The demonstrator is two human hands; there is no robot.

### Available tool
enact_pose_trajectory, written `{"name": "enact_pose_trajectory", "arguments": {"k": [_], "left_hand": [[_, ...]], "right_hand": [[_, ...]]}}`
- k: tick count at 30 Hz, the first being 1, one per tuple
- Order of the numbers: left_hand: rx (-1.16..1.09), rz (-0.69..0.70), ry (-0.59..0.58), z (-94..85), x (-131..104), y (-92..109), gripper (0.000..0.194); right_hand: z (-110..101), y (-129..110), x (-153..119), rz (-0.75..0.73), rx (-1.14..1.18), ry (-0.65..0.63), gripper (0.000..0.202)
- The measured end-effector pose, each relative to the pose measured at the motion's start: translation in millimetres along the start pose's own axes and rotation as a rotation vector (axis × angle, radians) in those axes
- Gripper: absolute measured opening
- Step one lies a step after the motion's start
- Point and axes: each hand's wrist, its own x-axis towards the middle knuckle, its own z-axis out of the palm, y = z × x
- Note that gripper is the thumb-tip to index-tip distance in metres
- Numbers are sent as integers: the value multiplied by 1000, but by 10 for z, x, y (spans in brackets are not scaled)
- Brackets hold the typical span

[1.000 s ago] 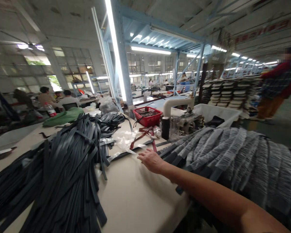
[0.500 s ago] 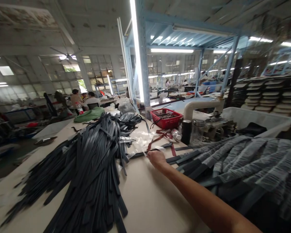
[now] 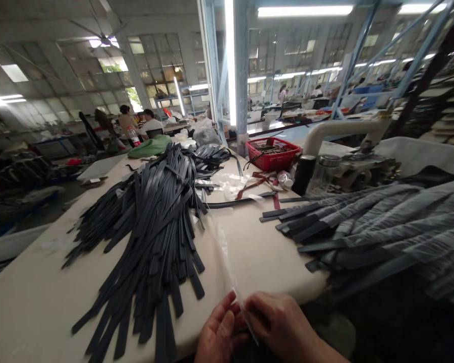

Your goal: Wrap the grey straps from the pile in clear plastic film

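Observation:
A thin translucent plastic strip (image 3: 225, 252) runs down over the near table edge to both hands. My left hand (image 3: 221, 327) has its fingers closed around the strip's lower part. Beside it on the right, my right hand (image 3: 276, 320) pinches the same strip, its fingers bent and touching it. A large pile of dark flat straps (image 3: 155, 212) lies on the cream tabletop (image 3: 249, 247) to the left. More straps, wrapped in clear plastic (image 3: 378, 217), extend across the right side.
Behind the straps stand a red basket (image 3: 272, 155), a black bottle (image 3: 304, 174), a glass jar (image 3: 326, 174) and a machine (image 3: 365, 169). Crumpled clear plastic (image 3: 230, 184) lies mid-table. A green cloth (image 3: 150, 146) is at the back left. People sit in the distance.
My right hand has come back from mid-table to the near edge with the plastic strip. My left hand has entered the view and holds the strip too. The view has tilted down.

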Motion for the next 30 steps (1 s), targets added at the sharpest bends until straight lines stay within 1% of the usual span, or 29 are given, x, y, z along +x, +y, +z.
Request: {"name": "enact_pose_trajectory", "arguments": {"k": [1, 3, 5, 8, 11, 13, 15, 16, 18, 20, 22, 23, 25, 27, 29, 30], "left_hand": [[-63, -24, -22, 49, 41, 9, 73], [-133, -79, -29, 126, 71, 57, 66], [-146, -104, -22, 187, 65, 128, 62], [-126, -81, -2, 272, 70, 230, 58], [-108, -64, 46, 345, 119, 290, 56], [-96, -55, 75, 376, 144, 309, 54], [-91, -33, 87, 391, 136, 314, 53], [-85, -17, 82, 393, 118, 311, 52], [-54, 6, 50, 392, 61, 289, 49], [0, 5, 6, 384, -6, 239, 46], [67, -12, -23, 368, -68, 163, 44], [102, -19, -40, 355, -94, 118, 44], [165, -20, -90, 313, -140, 31, 43], [215, -10, -138, 253, -179, -29, 43], [237, -4, -152, 190, -212, -36, 46], [247, 8, -147, 166, -224, -18, 47]], "right_hand": [[3, 2, -103, -57, -42, 8, 20], [0, 28, -275, -137, -94, 3, 24], [-10, 68, -409, -173, -141, -18, 26], [0, 136, -556, -189, -192, -56, 27], [57, 204, -665, -184, -175, -94, 24], [89, 240, -722, -163, -114, -123, 21], [69, 256, -752, -93, 3, -167, 19], [32, 251, -749, -31, 87, -184, 19], [-92, 214, -689, 119, 281, -184, 19], [-237, 147, -550, 232, 447, -125, 23], [-334, 71, -347, 263, 549, -80, 30], [-351, 35, -234, 252, 585, -92, 31], [-322, -22, -14, 261, 671, -147, 32], [-251, -70, 162, 304, 738, -187, 34], [-200, -124, 277, 337, 761, -176, 34], [-196, -159, 314, 329, 757, -169, 33]]}}
